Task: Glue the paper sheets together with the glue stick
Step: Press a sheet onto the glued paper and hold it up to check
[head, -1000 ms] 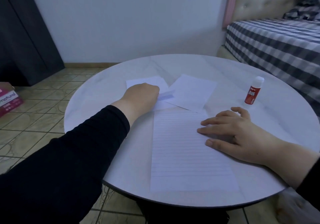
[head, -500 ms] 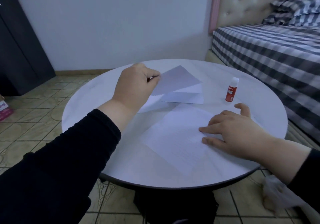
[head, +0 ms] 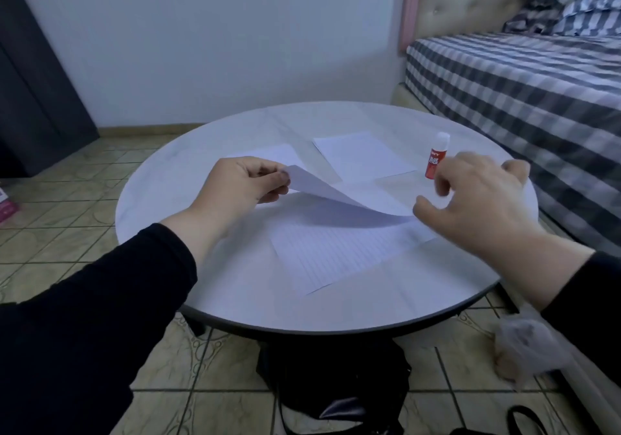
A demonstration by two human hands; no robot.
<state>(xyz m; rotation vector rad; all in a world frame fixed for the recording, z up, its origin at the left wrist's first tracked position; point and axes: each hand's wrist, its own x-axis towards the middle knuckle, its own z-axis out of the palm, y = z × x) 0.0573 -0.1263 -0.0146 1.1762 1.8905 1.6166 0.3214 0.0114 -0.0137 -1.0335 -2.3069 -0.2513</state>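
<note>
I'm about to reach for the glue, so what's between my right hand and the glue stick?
Head view: nothing. The right hand hangs open just before the upright glue stick, partly overlapping it in the picture.

Right hand (head: 470,199): motion-blurred; finger pose unreadable; covers the lower right edge of the glue stick (head: 437,159).
Glue stick label: print too small to read.
Lifted sheet (head: 342,196): its corner near the right hand hidden by that hand; overhangs part of the lined sheet (head: 336,253).
Bag (head: 336,401) under the table (head: 201,283): cut by bottom edge.
Bed (head: 521,81) beyond the glue stick: cut by right edge.
</note>
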